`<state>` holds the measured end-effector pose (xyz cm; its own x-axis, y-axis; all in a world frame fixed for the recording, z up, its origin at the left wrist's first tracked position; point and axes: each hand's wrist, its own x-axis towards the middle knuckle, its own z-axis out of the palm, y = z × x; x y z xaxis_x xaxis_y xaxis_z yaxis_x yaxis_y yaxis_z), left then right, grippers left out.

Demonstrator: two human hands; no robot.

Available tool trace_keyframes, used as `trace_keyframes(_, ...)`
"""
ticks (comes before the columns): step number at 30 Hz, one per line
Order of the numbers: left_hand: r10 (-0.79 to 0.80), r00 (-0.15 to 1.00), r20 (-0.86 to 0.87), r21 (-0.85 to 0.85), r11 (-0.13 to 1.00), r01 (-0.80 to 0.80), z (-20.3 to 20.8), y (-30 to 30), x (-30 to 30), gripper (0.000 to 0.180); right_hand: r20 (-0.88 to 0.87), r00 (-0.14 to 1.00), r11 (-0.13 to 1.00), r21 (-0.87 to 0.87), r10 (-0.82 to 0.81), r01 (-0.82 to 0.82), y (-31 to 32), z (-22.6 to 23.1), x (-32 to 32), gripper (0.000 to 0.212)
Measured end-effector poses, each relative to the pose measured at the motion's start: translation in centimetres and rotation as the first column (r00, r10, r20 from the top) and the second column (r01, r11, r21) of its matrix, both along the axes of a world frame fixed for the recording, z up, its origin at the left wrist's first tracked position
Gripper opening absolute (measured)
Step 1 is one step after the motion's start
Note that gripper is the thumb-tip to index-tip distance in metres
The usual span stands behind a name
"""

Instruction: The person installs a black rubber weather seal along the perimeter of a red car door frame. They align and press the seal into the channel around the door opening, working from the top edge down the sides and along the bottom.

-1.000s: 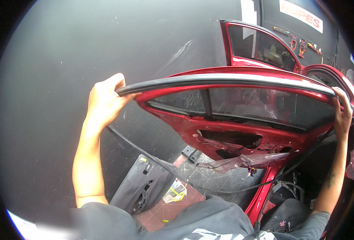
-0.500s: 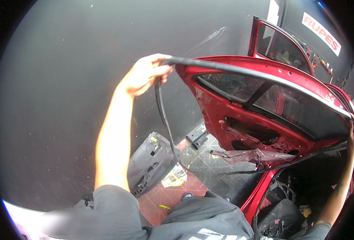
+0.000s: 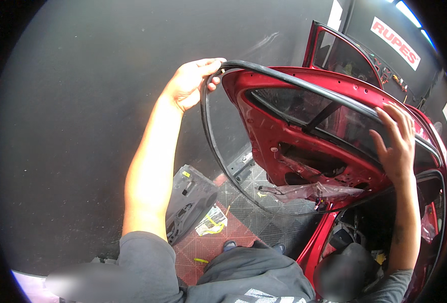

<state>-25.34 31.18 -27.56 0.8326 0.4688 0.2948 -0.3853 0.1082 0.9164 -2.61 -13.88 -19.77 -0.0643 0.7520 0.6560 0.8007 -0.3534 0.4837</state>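
My left hand [image 3: 189, 85] is closed on a long black rubber door seal [image 3: 207, 126], pinching it where it bends near the upper corner of an open red car door [image 3: 259, 134]. From that bend, one length runs right across the upper window frame, and the other hangs in a loop toward the floor. Fingers spread, my right hand [image 3: 399, 144] is raised by the window frame beside the seal. It grips nothing I can see; whether its fingertips touch the seal cannot be told. The door's inner side is bare metal with openings, and clear plastic sheeting [image 3: 309, 192] hangs from its lower edge.
A removed grey door panel [image 3: 190, 197] leans by the dark wall [image 3: 97, 126] on the left. Printed paper [image 3: 212, 220] lies on the red and grey tiled floor [image 3: 228, 235]. Another red door [image 3: 309, 48] stands open behind. The car's doorway is at the lower right.
My right hand has come from the far right end of the seal back along the window frame, its fingers now spread. The seal near my left hand now bows in a wider curve.
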Motion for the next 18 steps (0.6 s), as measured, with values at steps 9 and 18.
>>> trace_keyframes(9, 0.100, 0.955, 0.279, 0.176, 0.972, -0.153, -1.7, -1.5, 0.8, 0.034, 0.047, 0.990, 0.986, 0.087, 0.135, -0.139, 6.1, 3.2, -0.6, 0.029)
trace_keyframes(18, 0.322, 0.933, 0.163, 0.309, 0.881, -0.358, -4.5, -0.8, 3.9, 0.023, -0.228, 0.968, 0.994, 0.067, 0.105, -0.092, 7.8, 4.7, 0.6, 0.034)
